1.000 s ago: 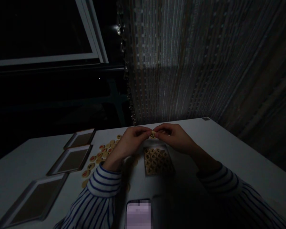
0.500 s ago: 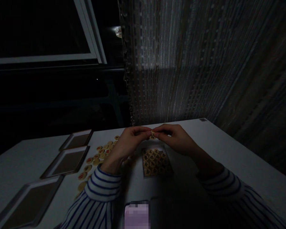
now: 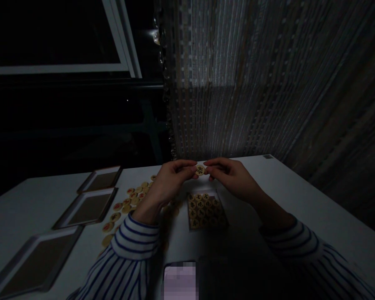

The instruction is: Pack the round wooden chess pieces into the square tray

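Note:
Above the far side of the table, a round wooden Chinese chess piece [image 3: 200, 170] shows its dark character towards me. My left hand [image 3: 171, 183] pinches its left edge between thumb and fingers. On the opposite edge are the thumb and fingertips of my right hand [image 3: 233, 177], curled around it. Just below my hands lies a shallow box [image 3: 227, 216] with rows of dark-lettered Chinese chess pieces [image 3: 201, 212] in it. Loose pieces [image 3: 126, 208], some red-lettered, are scattered beside my left forearm, which hides part of them.
Three shallow trays or lids [image 3: 101, 212] lie along the left of the white table [image 3: 300, 208]. A phone-like object with a blurred screen [image 3: 179, 281] is at the near edge. A striped curtain [image 3: 231, 83] hangs behind the table, and a window frame [image 3: 125, 41] stands at upper left.
My fingertips have parted slightly around the piece, and more of its lettered face shows. Both hands are a little higher in view. The box and loose pieces stay in place.

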`<action>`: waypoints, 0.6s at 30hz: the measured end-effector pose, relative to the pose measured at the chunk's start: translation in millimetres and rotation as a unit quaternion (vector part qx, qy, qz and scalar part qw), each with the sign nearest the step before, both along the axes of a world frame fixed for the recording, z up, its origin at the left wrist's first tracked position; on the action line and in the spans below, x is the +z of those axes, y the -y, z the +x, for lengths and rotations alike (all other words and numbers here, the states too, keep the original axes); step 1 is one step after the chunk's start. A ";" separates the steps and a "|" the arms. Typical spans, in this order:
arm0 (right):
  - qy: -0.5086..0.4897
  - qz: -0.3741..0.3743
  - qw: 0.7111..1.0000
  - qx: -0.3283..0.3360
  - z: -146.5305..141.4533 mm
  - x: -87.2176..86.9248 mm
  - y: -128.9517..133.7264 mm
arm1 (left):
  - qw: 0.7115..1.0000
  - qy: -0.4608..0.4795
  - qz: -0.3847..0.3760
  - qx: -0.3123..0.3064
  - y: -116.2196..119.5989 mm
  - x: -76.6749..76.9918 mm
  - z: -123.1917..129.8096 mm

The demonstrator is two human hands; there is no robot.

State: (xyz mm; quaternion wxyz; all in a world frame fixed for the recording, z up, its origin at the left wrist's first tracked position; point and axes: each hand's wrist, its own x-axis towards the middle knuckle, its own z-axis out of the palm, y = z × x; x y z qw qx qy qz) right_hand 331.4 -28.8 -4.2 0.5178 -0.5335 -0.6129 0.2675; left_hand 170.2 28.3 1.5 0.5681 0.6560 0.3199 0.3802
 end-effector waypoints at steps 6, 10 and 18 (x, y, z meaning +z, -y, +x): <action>-0.016 0.001 1.000 0.023 -1.0 -1.0 1.1 | 1.000 0.022 -0.009 -0.007 0.7 -0.5 2.8; -0.019 0.006 1.000 0.022 -0.4 -3.0 -0.8 | 1.000 0.019 -0.015 -0.009 2.3 0.2 4.5; -0.028 -0.004 1.000 0.005 -1.9 -2.6 -1.9 | 1.000 0.009 -0.017 -0.019 2.7 -0.8 4.5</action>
